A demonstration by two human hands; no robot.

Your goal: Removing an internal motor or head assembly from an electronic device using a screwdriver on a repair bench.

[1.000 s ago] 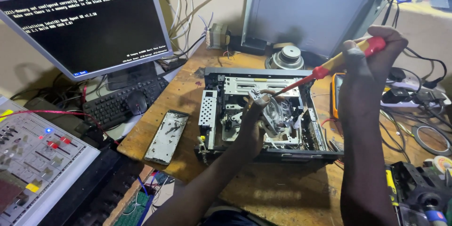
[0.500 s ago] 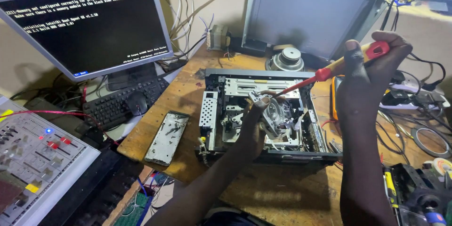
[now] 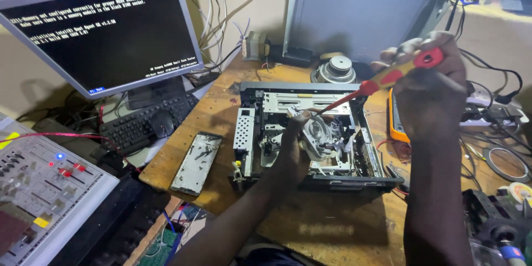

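Workbench (image 3: 233, 105) of bare wood carries a lit monitor (image 3: 105, 33), a dark keyboard (image 3: 144, 124) and an opened disc-player chassis (image 3: 310, 133), its cover off and its mechanism exposed near the bench's middle. Beside the chassis lies a detached grey front panel (image 3: 197, 163). The person's left hand (image 3: 296, 138) reaches down into the mechanism, fingers curled and pressed against the metal parts there; whether it pinches anything cannot be told. The right hand (image 3: 429, 86) is closed around a red-and-yellow screwdriver (image 3: 382, 80), its tip angled down at the mechanism just beside the left fingers. Likely risks: the tip could slip off and jab those fingers or scratch the board, and a loosened screw could drop into the chassis.
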